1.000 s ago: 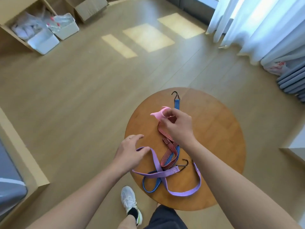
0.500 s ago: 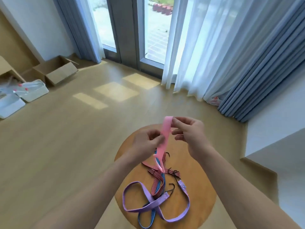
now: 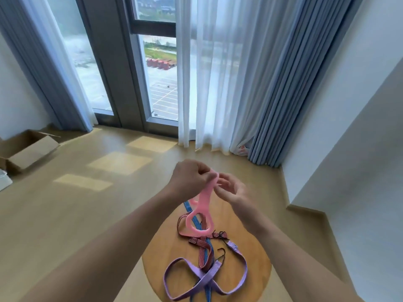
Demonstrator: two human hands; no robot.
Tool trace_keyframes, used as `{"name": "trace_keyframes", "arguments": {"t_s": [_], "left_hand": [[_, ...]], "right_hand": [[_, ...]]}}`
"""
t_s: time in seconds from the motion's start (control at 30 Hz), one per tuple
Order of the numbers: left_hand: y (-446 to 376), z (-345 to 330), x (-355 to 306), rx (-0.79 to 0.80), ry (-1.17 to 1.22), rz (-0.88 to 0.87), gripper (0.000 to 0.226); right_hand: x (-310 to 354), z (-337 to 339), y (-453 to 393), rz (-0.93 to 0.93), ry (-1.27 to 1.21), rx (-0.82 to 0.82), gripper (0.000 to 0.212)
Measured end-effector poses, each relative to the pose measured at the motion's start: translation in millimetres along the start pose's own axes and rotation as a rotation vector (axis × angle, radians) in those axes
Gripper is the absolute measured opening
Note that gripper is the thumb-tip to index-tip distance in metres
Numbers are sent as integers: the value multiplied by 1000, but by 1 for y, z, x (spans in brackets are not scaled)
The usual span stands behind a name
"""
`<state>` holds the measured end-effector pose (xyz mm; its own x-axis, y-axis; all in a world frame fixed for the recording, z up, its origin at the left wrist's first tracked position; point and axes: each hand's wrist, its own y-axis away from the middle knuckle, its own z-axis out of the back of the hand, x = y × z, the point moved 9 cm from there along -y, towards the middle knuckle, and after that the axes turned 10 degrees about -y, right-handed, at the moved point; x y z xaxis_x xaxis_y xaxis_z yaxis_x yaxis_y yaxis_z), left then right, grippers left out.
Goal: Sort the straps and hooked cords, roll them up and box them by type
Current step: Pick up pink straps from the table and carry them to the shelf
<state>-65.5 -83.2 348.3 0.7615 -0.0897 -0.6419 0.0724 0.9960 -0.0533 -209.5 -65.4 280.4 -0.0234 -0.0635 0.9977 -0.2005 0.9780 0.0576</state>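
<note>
A pink strap [image 3: 201, 209] hangs in a loop above the round wooden table [image 3: 246, 267]. My left hand [image 3: 189, 178] pinches its top end, and my right hand [image 3: 231, 190] holds the same end from the right with curled fingers. Its lower loop dangles just over the pile. On the table lie a purple strap [image 3: 207, 277] twisted into loops, a red striped hooked cord [image 3: 205, 249] and a blue hooked cord [image 3: 192, 214] that runs under the others. Black hooks show near the middle of the pile.
An open cardboard box [image 3: 28, 149] stands on the wooden floor at the far left, with a white bin [image 3: 3, 182] at the edge below it. Curtains and a tall window fill the back. A white wall runs along the right.
Both hands have lifted the pink strap higher off the table, and my left hand moved up to its top end. The camera has tilted up toward the window.
</note>
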Motion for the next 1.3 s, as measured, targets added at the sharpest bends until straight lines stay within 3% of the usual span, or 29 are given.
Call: {"name": "trace_keyframes", "arguments": {"t_s": [0.13, 0.23, 0.37, 0.53, 0.6, 0.67, 0.77, 1.13, 1.3], "left_hand": [[26, 6, -5, 43, 116, 14, 12], [48, 1, -8, 106, 193, 18, 13], [76, -10, -8, 123, 213, -2, 14], [107, -49, -18, 263, 120, -45, 66], [117, -59, -32, 313, 114, -103, 57], [129, -70, -53, 396, 122, -172, 47], [145, -89, -81, 503, 104, -276, 61], [193, -168, -223, 552, -58, -674, 39], [210, -208, -295, 464, -142, -774, 33]], "right_hand": [[-23, -25, 32, -61, 129, 79, 101], [-39, -24, 54, -88, 210, -62, 129], [-55, -19, 85, -84, 269, -211, 106], [-89, -11, 139, -190, 181, -242, 62], [-100, -4, 163, -226, 119, -240, 53], [-104, 12, 186, -236, 123, -302, 66], [-105, 37, 210, -239, 104, -396, 77], [-95, 144, 315, -224, 43, -690, 9], [-87, 217, 398, -240, -5, -885, 16]]}}
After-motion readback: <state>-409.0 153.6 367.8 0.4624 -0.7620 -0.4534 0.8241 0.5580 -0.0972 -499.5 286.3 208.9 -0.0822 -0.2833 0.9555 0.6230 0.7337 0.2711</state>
